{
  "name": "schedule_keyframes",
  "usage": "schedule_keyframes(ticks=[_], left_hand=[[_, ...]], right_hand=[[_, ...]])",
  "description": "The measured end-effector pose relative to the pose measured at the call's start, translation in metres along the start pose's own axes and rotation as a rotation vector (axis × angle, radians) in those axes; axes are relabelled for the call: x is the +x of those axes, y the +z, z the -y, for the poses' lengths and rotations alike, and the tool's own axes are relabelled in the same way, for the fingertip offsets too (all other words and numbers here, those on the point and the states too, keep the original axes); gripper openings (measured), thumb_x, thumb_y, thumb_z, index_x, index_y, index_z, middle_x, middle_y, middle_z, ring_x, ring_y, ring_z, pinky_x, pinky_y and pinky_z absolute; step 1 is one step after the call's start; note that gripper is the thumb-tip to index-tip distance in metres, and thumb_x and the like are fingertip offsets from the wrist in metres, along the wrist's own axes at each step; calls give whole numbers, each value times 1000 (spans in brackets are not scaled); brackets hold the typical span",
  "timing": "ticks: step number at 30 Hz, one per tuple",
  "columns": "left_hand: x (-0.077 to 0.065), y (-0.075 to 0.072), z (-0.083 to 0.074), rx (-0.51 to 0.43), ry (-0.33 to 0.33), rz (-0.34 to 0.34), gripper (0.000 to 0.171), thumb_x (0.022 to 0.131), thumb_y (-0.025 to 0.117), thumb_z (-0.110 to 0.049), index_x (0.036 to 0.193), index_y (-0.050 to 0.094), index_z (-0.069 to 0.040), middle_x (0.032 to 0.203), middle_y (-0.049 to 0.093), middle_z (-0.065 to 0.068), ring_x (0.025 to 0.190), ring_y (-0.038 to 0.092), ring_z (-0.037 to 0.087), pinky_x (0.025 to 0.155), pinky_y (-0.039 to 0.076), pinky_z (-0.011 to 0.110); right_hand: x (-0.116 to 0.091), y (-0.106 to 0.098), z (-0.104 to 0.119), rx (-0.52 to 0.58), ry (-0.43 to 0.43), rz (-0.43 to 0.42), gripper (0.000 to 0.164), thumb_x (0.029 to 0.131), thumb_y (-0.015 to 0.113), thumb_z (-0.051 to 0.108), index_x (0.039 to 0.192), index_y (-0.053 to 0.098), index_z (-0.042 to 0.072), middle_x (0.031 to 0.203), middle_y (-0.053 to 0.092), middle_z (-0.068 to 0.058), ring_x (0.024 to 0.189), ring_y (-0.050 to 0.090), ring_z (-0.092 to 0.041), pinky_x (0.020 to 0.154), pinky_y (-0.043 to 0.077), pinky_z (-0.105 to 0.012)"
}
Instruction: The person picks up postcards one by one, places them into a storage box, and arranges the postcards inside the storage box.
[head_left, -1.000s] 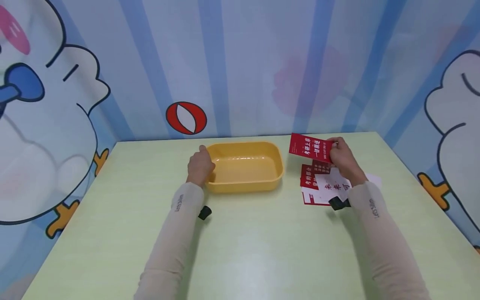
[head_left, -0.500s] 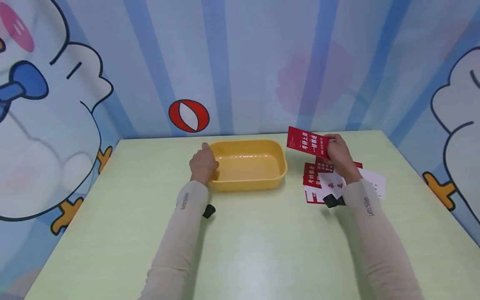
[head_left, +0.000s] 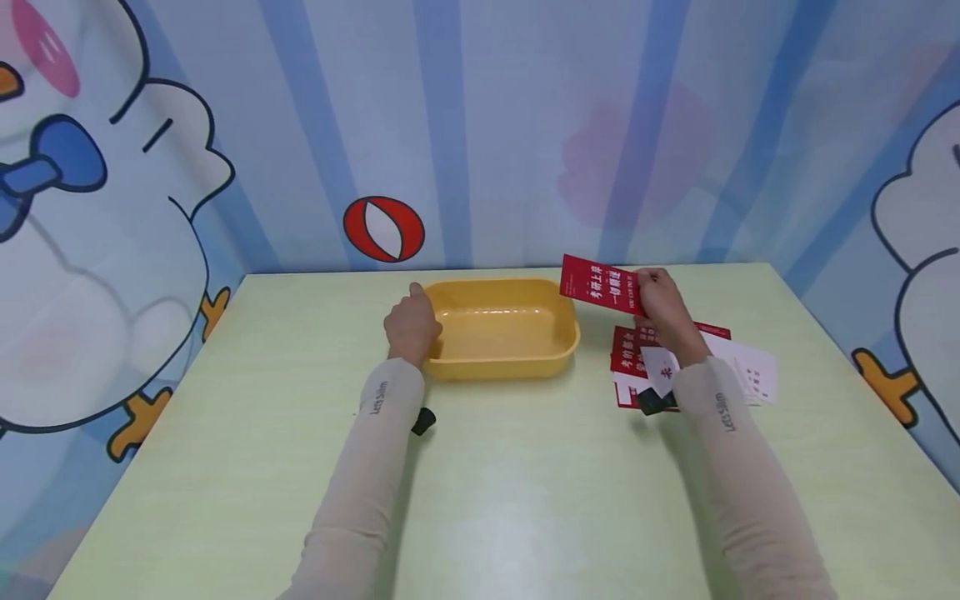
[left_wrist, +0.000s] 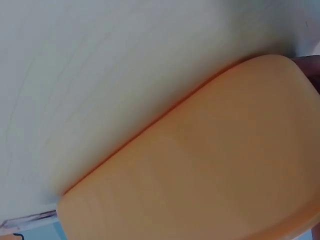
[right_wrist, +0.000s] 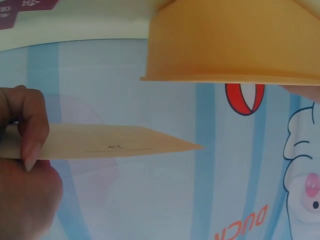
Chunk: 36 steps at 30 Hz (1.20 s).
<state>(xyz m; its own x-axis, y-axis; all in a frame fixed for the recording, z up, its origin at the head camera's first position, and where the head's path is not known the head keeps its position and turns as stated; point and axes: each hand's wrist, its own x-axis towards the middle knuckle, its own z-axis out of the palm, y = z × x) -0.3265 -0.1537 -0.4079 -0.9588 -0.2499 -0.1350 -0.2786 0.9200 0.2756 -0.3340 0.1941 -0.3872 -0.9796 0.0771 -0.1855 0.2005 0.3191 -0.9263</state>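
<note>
In the head view my left hand (head_left: 414, 327) grips the left end of a yellow plastic basin (head_left: 502, 368), thumb along the rim and fingers curled at its wall. The basin's outer wall (left_wrist: 190, 160) fills much of the left wrist view. My right hand (head_left: 666, 310) pinches a red card (head_left: 600, 283) with white lettering by its right end. The card is raised, and its left corner overlaps the basin's back right rim in the head view. Seen from the right wrist, the card's pale underside (right_wrist: 110, 142) carries small print, with thumb and fingers on its end.
Several red and white cards lie overlapped on the table right of the basin, among them a red card (head_left: 627, 352) and a white card (head_left: 753, 371), partly hidden by the right forearm. A striped blue backdrop (head_left: 510, 133) with cartoon figures rises behind the table (head_left: 510, 483).
My right hand has carried the red card leftward, from beside the basin to overlapping its right rim. The left hand stays on the basin. The head view has shifted slightly.
</note>
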Motion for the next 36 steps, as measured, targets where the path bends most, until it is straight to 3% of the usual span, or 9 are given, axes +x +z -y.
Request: schedule_keyframes(ticks=[4,14,19,26,32,36], left_hand=[[-2,0,-2,9,-5,-14,57,92,64,-19,137,33,-4,115,62,16,99,63,30,94,55,45],[2,2,0,3,11,-23,55,91,63,-18,136,34,-4,116,63,17,103,64,31,93,54,48],[5,3,2,1,24,-30,56,91,63,-18,136,33,-4,116,63,17,103,64,32,93,54,48],[4,4,-2,-6,6,-8,55,92,63,-17,137,34,-5,116,62,16,101,62,29,96,53,47],[1,2,-3,-6,20,-39,52,91,64,-16,133,36,-4,113,62,16,97,62,28,93,55,45],[0,2,-2,-11,14,-35,54,91,64,-16,136,35,-5,116,62,16,99,62,28,95,55,44]], right_hand=[[-2,8,7,1,4,12,56,105,21,41,153,17,13,155,27,-16,127,39,-29,80,48,-27],[0,24,18,-4,-4,37,51,105,23,31,152,17,11,154,28,-16,124,42,-29,90,49,-36],[-2,34,28,-39,-20,54,50,105,24,30,151,17,10,152,31,-17,121,44,-30,86,50,-35],[0,50,34,-50,-32,47,45,105,25,27,146,23,11,146,37,-17,111,48,-29,71,48,-27],[-1,66,44,-58,-51,67,43,104,25,25,145,23,10,146,36,-18,112,49,-29,75,50,-29],[-3,76,49,-58,-76,86,41,104,23,26,143,26,11,142,39,-18,105,51,-27,66,48,-26]])
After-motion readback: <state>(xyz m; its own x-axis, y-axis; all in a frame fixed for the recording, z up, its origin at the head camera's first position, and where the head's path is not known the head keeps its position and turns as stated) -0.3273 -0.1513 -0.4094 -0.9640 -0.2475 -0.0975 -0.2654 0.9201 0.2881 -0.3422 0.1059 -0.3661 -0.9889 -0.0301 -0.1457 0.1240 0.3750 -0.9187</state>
